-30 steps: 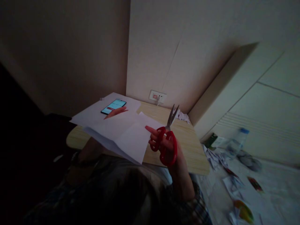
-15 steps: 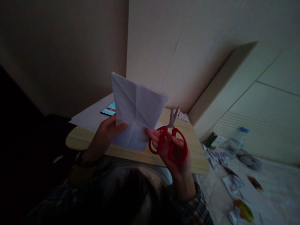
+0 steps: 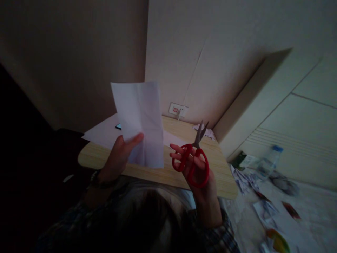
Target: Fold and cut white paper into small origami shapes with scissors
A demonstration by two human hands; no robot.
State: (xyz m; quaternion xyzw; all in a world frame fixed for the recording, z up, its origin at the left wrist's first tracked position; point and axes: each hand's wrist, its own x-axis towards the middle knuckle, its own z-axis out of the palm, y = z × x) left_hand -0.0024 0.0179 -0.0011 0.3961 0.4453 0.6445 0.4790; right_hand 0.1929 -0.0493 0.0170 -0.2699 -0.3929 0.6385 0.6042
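Observation:
My left hand grips a creased sheet of white paper low on its left part, thumb across the front and the other fingers hidden behind. The sheet stands nearly upright above the table. Red-handled scissors hang on my right hand, their loops round its fingers and thumb. Their blades point up and are slightly apart. Some of the right fingers stretch toward the paper without touching it.
A pale wooden table bears more white paper, a mostly covered phone and paper scraps. A wall socket holds a plug. To the right, a plastic bottle stands among crumpled paper.
My right hand has let go of the paper and moved slightly right with the scissors. The paper has turned and shifted left in my left hand, uncovering the socket.

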